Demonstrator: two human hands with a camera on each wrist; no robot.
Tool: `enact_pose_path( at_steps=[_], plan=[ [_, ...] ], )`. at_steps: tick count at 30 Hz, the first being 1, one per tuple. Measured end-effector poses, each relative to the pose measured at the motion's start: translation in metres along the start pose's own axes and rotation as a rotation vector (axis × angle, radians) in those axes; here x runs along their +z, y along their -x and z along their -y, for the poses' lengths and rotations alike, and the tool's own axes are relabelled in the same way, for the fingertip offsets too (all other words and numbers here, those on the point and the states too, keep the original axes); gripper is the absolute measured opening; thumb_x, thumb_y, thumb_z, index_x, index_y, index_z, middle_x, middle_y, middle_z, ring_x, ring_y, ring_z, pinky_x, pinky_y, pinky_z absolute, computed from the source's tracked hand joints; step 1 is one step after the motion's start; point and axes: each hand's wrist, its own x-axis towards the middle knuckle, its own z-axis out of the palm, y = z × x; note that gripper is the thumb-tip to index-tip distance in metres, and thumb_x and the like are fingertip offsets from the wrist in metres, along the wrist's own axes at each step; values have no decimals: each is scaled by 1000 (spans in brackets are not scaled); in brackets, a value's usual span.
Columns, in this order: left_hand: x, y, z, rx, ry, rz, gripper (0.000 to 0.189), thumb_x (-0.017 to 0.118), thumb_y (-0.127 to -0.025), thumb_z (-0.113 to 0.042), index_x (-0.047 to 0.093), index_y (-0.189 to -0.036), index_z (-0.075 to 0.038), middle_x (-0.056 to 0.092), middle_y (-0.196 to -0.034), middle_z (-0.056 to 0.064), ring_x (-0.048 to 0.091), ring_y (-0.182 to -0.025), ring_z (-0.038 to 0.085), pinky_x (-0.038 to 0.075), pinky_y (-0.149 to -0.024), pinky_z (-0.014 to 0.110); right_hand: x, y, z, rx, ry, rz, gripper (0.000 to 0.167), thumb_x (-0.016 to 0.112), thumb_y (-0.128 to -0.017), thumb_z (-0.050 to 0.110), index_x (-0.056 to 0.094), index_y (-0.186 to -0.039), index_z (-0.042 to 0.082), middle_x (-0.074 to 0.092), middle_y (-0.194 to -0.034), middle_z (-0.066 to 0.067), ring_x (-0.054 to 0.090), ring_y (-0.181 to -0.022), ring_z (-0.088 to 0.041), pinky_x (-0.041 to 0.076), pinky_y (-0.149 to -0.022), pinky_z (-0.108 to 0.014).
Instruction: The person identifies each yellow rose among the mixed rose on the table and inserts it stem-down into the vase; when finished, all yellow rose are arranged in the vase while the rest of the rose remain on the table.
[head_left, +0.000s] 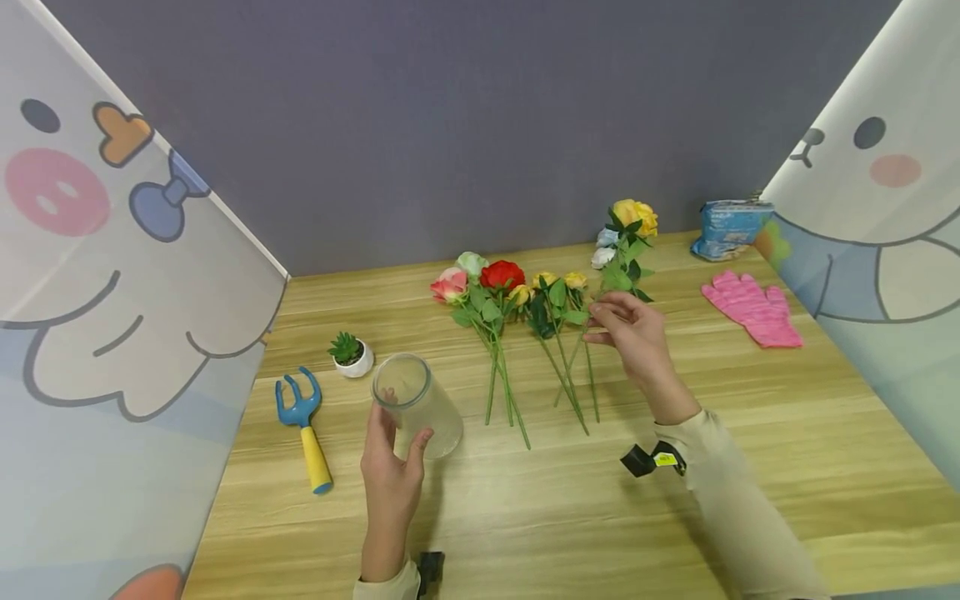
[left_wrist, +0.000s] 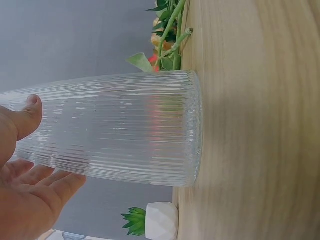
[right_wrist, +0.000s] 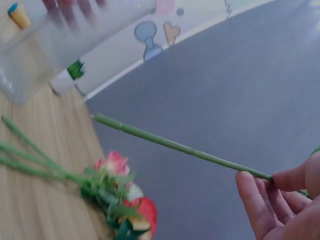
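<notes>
My left hand (head_left: pixel 393 475) grips a clear ribbed glass vase (left_wrist: pixel 120 127), thumb on one side and fingers on the other. The vase (head_left: pixel 438 421) is upright, and no flowers stand in it. Between thumb and fingers, my right hand (head_left: pixel 633 337) pinches the green stem (right_wrist: pixel 175 145) of an artificial flower, raised off the table. Beyond that hand a yellow rose (head_left: pixel 633 215) shows with pale blue and white blooms (head_left: pixel 603 247); which bloom the pinched stem bears, I cannot tell. Nearby lie yellow roses (head_left: pixel 576 281), a red rose (head_left: pixel 502 273) and a pink rose (head_left: pixel 450 285).
Left of the vase are a small potted succulent (head_left: pixel 352 354) and a blue hand fork (head_left: pixel 303 425) with a yellow handle. At the right lie a pink glove (head_left: pixel 752 308) and a blue packet (head_left: pixel 727 229). A grey panel (head_left: pixel 480 125) borders the table's back.
</notes>
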Motion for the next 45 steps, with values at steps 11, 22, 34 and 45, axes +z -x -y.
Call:
enact_pose_path(
  at_steps=[11,22,34,45],
  plan=[
    [-2,0,0,-7,33,3,86,80,-80,11,34,-153,9,48,-147,34,49,-132,58,45,-104,57,40,14,15,-126,-82,-2,15,57,-99,-13,66,-104,-2,71,-89,0,70,-76,-12,65,-67,-28],
    [0,2,-1,-18,30,5,84,79,-82,11,34,-153,10,47,-148,34,49,-132,57,44,-105,58,81,28,32,-312,-179,42,21,56,-96,-17,69,-98,0,70,-87,-2,68,-77,-14,65,-63,-31],
    [1,2,-1,-30,29,18,84,77,-83,11,31,-154,9,44,-150,34,47,-133,58,43,-106,59,112,32,42,-387,-247,100,27,55,-95,-19,69,-93,4,72,-85,0,68,-72,-13,65,-62,-30],
    [1,1,-1,-24,25,23,85,77,-84,10,30,-155,10,43,-151,35,46,-135,58,43,-107,58,135,40,44,-436,-297,153,38,53,-97,-16,71,-95,18,73,-89,4,70,-76,-11,66,-65,-30]
  ],
)
